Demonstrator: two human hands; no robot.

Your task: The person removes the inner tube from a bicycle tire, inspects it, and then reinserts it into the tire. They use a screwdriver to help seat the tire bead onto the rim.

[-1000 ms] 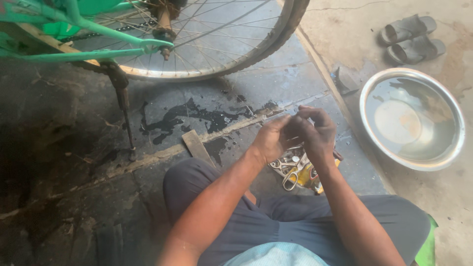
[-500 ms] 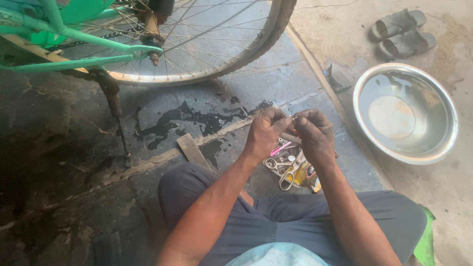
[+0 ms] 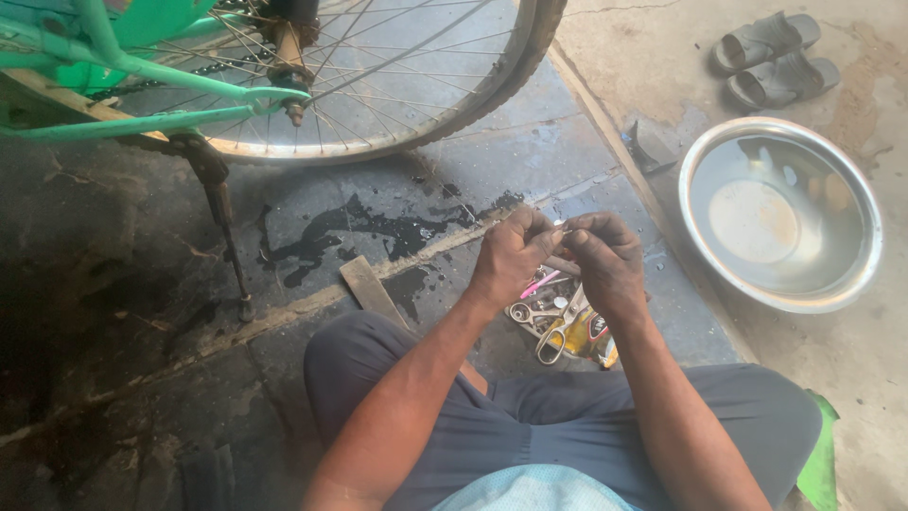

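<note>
Small metal part [image 3: 560, 230]: pinched between fingertips of left hand [image 3: 511, 254] and right hand [image 3: 605, 260], held level, equally near both, directly above scissors [image 3: 560, 326].

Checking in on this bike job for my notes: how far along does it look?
Done: the green bicycle stands on its kickstand, and the metal basin holds water. In hand: the left hand and right hand pinch a small part I cannot make out, above the scissors and other tools. Left: the wheel is untouched.
</note>
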